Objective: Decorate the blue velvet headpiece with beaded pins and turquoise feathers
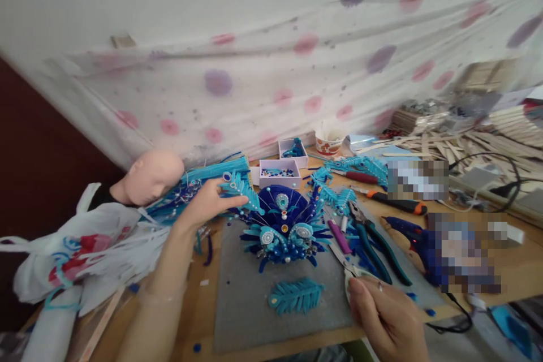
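Note:
My left hand [208, 202] pinches a turquoise feather-shaped piece [241, 189] against the upper left side of a blue beaded headpiece [283, 226] that stands on a grey felt mat [254, 305]. My right hand [388, 317] is at the lower right, closed around the handles of small scissors [344, 263] whose blades point up toward the headpiece. A loose turquoise feather piece [296, 295] lies on the mat in front of the headpiece.
Teal-handled pliers [375, 243], a purple tube [339, 236], an orange-tipped tool [392, 201] and a blue glue gun [418, 237] lie to the right. Small lilac boxes [278, 172] and a paper cup [328, 142] sit behind. A mannequin head [153, 176] and plastic bags [76, 260] lie left.

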### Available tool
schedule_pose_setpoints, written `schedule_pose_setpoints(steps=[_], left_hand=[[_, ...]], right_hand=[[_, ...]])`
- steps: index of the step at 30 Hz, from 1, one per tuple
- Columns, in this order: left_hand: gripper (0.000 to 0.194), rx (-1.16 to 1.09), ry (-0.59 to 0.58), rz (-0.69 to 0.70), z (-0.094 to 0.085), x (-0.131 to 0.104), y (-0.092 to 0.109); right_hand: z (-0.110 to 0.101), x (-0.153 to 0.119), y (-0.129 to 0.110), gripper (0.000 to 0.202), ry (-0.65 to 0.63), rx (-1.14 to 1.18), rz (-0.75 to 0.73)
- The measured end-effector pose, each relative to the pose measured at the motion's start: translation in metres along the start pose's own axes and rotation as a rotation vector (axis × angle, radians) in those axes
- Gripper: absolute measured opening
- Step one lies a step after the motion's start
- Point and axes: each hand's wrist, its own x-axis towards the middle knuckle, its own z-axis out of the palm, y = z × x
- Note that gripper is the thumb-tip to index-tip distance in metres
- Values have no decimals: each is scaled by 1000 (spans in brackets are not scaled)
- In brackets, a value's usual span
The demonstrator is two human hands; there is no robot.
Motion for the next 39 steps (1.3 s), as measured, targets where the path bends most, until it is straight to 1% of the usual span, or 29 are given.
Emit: schedule_pose_setpoints(steps=[2, 5, 10, 13, 17, 20, 26, 30, 33, 36, 39], left_hand=[[30, -13, -6, -3, -6, 1, -6], [28, -16, -66, -11, -9, 5, -16], [21, -1, -225, -5, -6, 12, -25], [23, 2, -267, 0, -1, 15, -30], [28, 2, -270, -2, 6, 17, -38], [30, 13, -269, 0, 7, 16, -40], [30, 52, -221, 61, 4, 17, -37], [32, 76, -190, 106, 3, 19, -36], [33, 95, -200, 131, 3, 24, -34], [32, 104, -222, 149, 2, 29, -30], [34, 109, -227, 163, 2, 32, -27]], right_hand=[[0, 3, 0, 39, -38, -24, -9], [3, 5, 1, 39, -94, -51, -11], [12, 3, 0, 41, -119, -62, 71], [16, 3, -2, 42, -131, -66, 94], [17, 4, -3, 44, -145, -67, 133], [16, 5, -2, 45, -157, -80, 124], [13, 3, -7, 45, -155, -103, 112], [8, 3, -9, 46, -122, -101, 72], [4, 2, -9, 46, -113, -103, 83], [0, 0, -8, 46, -130, -101, 99], [-3, -2, -8, 47, -132, -108, 79]])
